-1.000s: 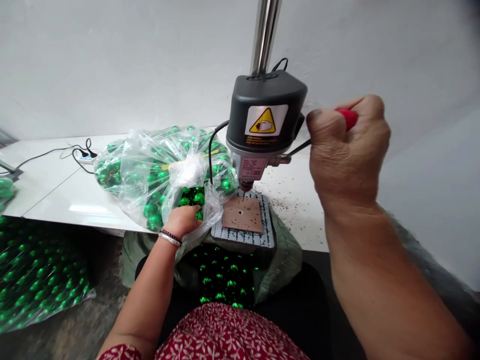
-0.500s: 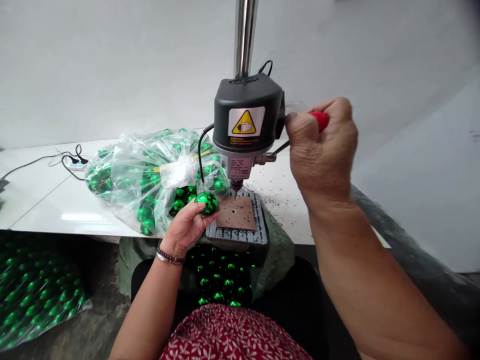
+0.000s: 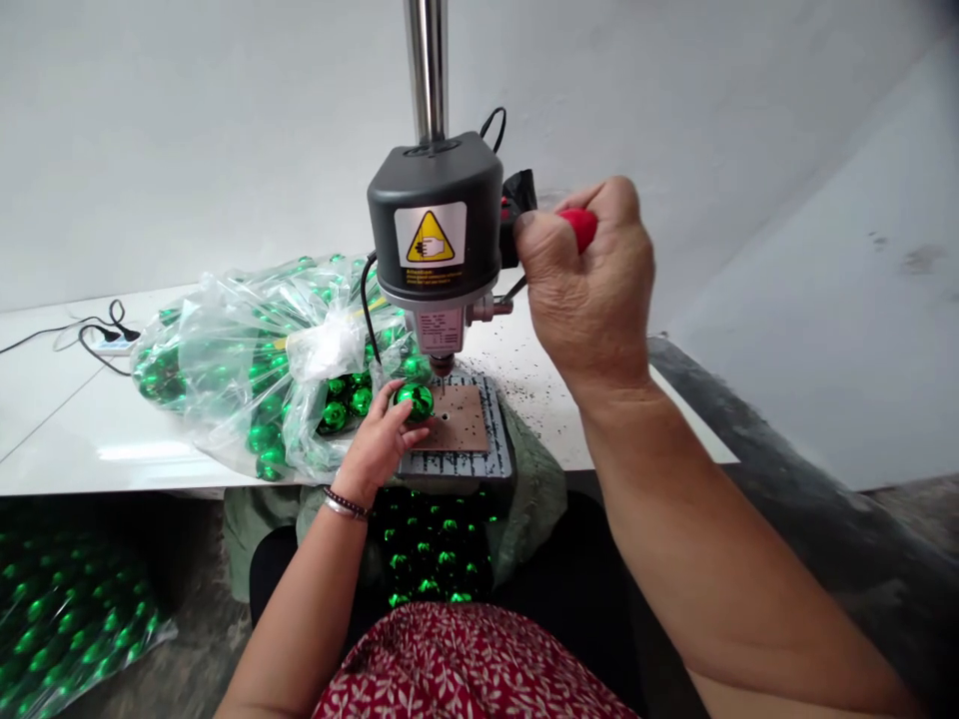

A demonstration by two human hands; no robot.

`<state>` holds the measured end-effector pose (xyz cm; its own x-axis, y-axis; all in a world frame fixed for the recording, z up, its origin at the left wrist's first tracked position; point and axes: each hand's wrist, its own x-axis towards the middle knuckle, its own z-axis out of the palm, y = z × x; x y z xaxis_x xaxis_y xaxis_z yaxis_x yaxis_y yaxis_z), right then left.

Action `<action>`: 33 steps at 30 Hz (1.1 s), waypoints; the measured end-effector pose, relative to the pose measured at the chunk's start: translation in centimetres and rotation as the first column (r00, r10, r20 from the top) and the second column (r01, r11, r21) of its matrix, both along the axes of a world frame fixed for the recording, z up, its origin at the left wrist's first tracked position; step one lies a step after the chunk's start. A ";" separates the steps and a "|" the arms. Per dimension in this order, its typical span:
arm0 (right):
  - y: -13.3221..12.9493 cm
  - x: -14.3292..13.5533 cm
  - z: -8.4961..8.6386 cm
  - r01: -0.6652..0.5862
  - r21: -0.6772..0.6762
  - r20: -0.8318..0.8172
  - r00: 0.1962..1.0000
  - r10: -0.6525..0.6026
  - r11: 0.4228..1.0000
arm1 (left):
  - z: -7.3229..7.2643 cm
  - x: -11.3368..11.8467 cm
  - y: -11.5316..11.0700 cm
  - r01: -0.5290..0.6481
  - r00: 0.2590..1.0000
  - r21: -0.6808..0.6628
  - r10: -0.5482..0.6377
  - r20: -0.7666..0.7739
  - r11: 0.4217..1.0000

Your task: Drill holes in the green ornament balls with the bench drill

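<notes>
A shiny green ball (image 3: 416, 401) is in the fingers of my left hand (image 3: 381, 439), at the left part of a brown board (image 3: 466, 419) with a small hole. The board lies on the drill press base (image 3: 497, 454), below the chuck and thin bit. My right hand (image 3: 591, 285) is wrapped round the red-knobbed lever (image 3: 582, 228) at the right side of the dark drill press head (image 3: 436, 215). Dark specks dot the board.
An open clear bag (image 3: 225, 350) of green balls lies on the white table (image 3: 60, 429), left of the press. More green balls (image 3: 435, 549) are below the base, and another bag (image 3: 67, 609) stands lower left. A power strip (image 3: 116, 347) lies behind.
My left hand has brought the green ball over the board, closer to the bit. The view has shifted, so the press and my right hand appear further left; that hand still grips the lever.
</notes>
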<state>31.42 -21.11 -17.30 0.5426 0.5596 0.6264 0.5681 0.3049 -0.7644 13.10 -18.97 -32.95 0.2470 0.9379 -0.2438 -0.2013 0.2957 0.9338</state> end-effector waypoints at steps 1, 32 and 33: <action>0.0 0.0 0.1 0.005 -0.012 0.003 1.000 -0.005 1.000 | -0.2 0.1 0.1 -0.012 0.998 0.050 0.016 -0.066 0.999; -0.6 0.4 -1.2 -0.030 0.007 0.099 0.995 0.030 1.000 | -3.3 3.2 0.7 0.292 0.566 0.535 0.307 -0.765 0.793; -0.7 0.4 -1.4 -0.027 0.010 0.109 0.994 0.026 1.000 | -3.4 3.1 0.7 0.290 0.572 0.536 0.306 -0.761 0.793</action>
